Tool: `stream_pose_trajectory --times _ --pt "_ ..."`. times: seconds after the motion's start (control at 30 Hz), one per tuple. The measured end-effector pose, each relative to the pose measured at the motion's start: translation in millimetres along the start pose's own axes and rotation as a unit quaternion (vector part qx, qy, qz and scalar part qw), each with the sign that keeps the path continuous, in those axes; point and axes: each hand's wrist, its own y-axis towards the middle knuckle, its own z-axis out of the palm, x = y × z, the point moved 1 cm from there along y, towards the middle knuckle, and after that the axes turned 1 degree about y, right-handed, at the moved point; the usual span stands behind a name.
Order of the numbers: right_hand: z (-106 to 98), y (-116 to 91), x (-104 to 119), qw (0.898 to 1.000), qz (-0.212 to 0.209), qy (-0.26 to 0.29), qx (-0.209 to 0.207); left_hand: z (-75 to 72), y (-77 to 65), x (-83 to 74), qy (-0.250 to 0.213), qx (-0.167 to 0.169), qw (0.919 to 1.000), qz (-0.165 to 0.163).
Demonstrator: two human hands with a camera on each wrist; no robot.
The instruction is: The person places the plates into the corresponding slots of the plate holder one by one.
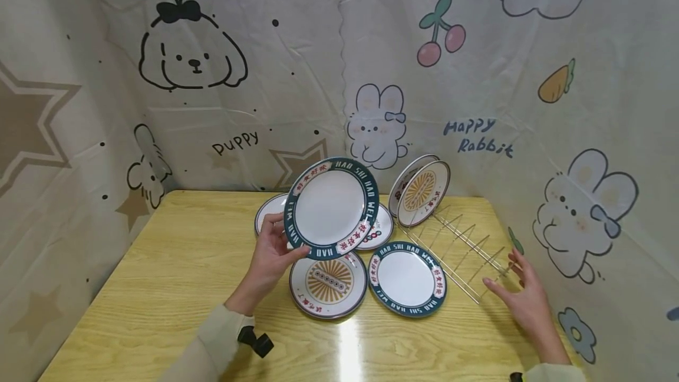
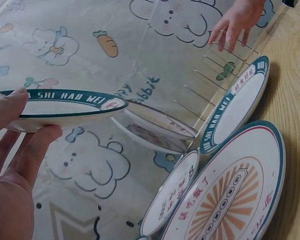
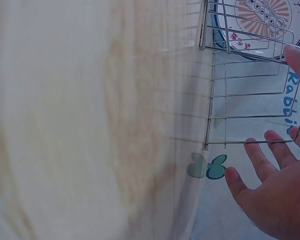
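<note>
My left hand (image 1: 267,264) holds a green-rimmed white plate (image 1: 330,208) above the table, tilted in the head view. In the left wrist view the thumb lies over its rim and the fingers are underneath. The right hand (image 1: 530,308) is at the right end of a wire dish rack (image 1: 472,246), fingers spread around the end wires; the right wrist view shows fingertips at the wire, though firm contact is unclear. Two plates stand at the rack's far left end, the nearer one (image 1: 426,193) bearing an orange sunburst.
A sunburst plate (image 1: 329,287) and another green-rimmed plate (image 1: 408,279) lie on the wooden table (image 1: 175,276). Behind them, partly hidden by the raised plate, are a patterned plate (image 1: 383,230) and a white plate (image 1: 267,210). Printed cloth (image 1: 297,75) hangs around the table.
</note>
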Motion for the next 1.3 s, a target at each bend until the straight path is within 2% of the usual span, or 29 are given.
stream_pose_trajectory --times 0.17,0.5,0.93,1.13,1.3 --pt "-0.7 0.0 -0.4 1.000 -0.001 -0.002 -0.001 13.8 10.9 6.6 0.001 0.007 1.0000 0.003" --pt "1.1 0.2 0.8 1.000 0.006 0.001 0.000 40.0 26.3 22.8 -0.006 0.023 0.9992 0.032" --pt "-1.9 -1.3 1.8 1.000 -0.005 -0.004 0.003 85.0 47.3 45.8 0.000 0.023 0.9993 0.031" --pt "-1.9 -0.1 0.2 1.000 -0.004 -0.011 -0.002 101.1 60.5 62.8 0.012 0.022 0.9992 0.030" --pt "-0.6 0.3 1.3 1.000 -0.005 -0.010 -0.002 113.0 66.8 73.7 -0.003 0.028 0.9995 0.014"
